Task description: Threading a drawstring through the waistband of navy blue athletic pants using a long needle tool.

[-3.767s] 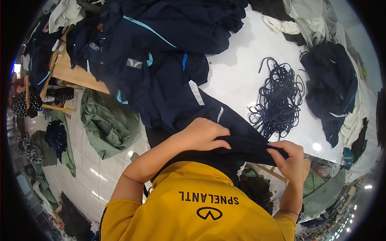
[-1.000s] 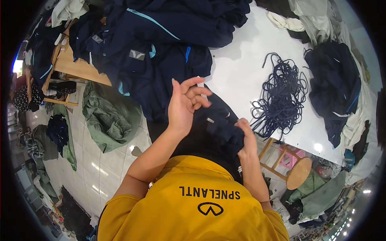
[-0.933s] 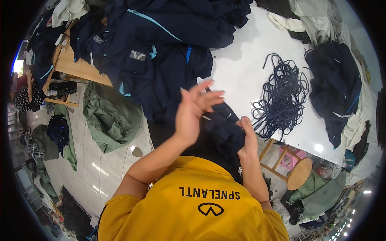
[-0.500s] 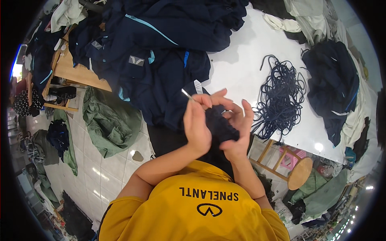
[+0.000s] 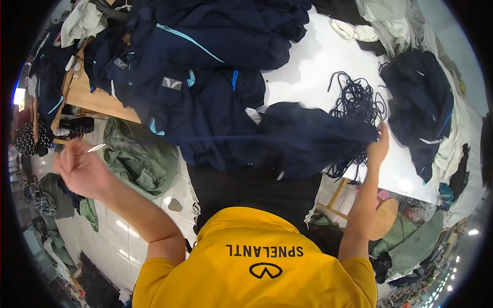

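My left hand (image 5: 82, 167) is far out to the left, fingers closed, with a slim shiny metal tool (image 5: 96, 148) sticking out of it. A faint, blurred dark line, like a cord, runs from near the tool toward the dark navy garment (image 5: 308, 134). At the other side, my right hand (image 5: 379, 146) grips the garment's right end beside a tangled heap of navy cord (image 5: 359, 100). The garment lies stretched across in front of me, over my lap and the edge of the white table (image 5: 292, 56).
More navy garments (image 5: 215, 31) with light blue strips are piled at the far left of the table. Another navy garment (image 5: 418, 97) lies at the right. Green cloth (image 5: 138, 159) rests on the tiled floor at left, and a round wooden stool (image 5: 384, 219) stands at right.
My hands were close together on a bunched navy piece. Now the left hand has swung far left with the metal tool, and the right has moved right, spreading the garment out.
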Motion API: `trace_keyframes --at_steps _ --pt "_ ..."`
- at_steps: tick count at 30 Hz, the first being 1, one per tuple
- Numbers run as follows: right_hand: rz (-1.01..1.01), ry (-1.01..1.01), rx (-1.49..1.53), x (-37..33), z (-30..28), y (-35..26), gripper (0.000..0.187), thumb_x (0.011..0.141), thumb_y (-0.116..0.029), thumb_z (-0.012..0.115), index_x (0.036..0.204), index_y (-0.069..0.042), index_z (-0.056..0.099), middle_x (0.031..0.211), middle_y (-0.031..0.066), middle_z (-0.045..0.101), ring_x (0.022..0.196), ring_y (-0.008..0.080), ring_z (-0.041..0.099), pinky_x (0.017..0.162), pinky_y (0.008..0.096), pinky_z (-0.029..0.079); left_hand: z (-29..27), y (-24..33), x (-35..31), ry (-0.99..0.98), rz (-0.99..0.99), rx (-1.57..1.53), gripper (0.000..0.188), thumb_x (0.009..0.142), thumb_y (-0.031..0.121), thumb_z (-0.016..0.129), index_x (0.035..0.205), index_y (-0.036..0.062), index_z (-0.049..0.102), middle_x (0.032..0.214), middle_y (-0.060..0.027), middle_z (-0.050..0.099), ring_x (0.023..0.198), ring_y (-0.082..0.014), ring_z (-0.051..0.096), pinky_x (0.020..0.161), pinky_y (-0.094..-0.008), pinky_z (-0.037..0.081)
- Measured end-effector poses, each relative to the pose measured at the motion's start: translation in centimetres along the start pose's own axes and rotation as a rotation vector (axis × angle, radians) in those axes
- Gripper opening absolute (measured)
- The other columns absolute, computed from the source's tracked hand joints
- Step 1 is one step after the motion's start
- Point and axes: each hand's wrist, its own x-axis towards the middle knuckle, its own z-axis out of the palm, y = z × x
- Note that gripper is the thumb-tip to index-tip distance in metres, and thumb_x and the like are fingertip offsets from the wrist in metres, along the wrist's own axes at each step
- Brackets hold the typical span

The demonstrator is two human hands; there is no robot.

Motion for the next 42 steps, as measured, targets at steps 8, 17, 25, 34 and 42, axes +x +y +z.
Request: trace_keyframes --at_steps 8,17,25,34,42 --pt "0.147 -0.133 0.656 -0.4 -1.0 -3.2 0.043 0.081 0.000 0.049 0.124 -0.001 0.055 0.112 0.0122 0.063 0.103 0.0170 0.058 0.093 0.0267 0.042 -6.7 -0.5 1.7 0.072 -0.224 0.262 0.020 0.095 0.022 0.052 0.107 0.0066 0.057 0.095 -0.0055 0.061 0.102 -0.0243 0.058 0.105 -0.0622 0.032" --pt "-0.072 -1.052 1.100 -7.3 0.8 -23.5 0.050 0.086 -0.011 0.058 0.135 -0.002 0.049 0.125 0.0128 0.060 0.114 0.0177 0.055 0.099 0.0285 0.039 4.8 -18.5 -12.4 0.150 -0.618 -0.093 0.025 0.096 0.022 0.052 0.120 0.0151 0.050 0.098 -0.0049 0.066 0.112 -0.0267 0.058 0.102 -0.0651 0.036" --pt "0.249 -1.058 1.301 -11.9 3.5 -25.1 0.051 0.088 -0.008 0.059 0.136 -0.005 0.041 0.096 0.0074 0.062 0.089 0.0132 0.059 0.079 0.0250 0.048 5.6 -18.9 -15.0 0.247 -0.752 -0.146 0.021 0.098 0.021 0.049 0.118 0.0150 0.051 0.089 -0.0039 0.065 0.109 -0.0238 0.060 0.102 -0.0629 0.039" --pt "-0.007 -1.072 1.183 -11.6 3.6 -24.9 0.060 0.081 -0.001 0.064 0.136 -0.005 0.042 0.103 0.0099 0.063 0.099 0.0169 0.059 0.088 0.0278 0.044 5.8 -18.2 -15.1 0.259 -0.782 -0.202 0.021 0.098 0.023 0.050 0.117 0.0155 0.053 0.086 -0.0035 0.064 0.103 -0.0216 0.062 0.102 -0.0610 0.040" --pt "-0.227 -0.828 1.106 -11.7 3.2 -24.9 0.016 0.078 0.000 0.062 0.094 -0.001 0.062 0.092 0.0061 0.061 0.090 0.0149 0.059 0.081 0.0252 0.044 6.4 -17.9 -14.7 0.299 -0.742 -0.118 0.019 0.094 0.021 0.056 0.113 0.0147 0.056 0.085 -0.0027 0.065 0.104 -0.0218 0.063 0.099 -0.0622 0.041"
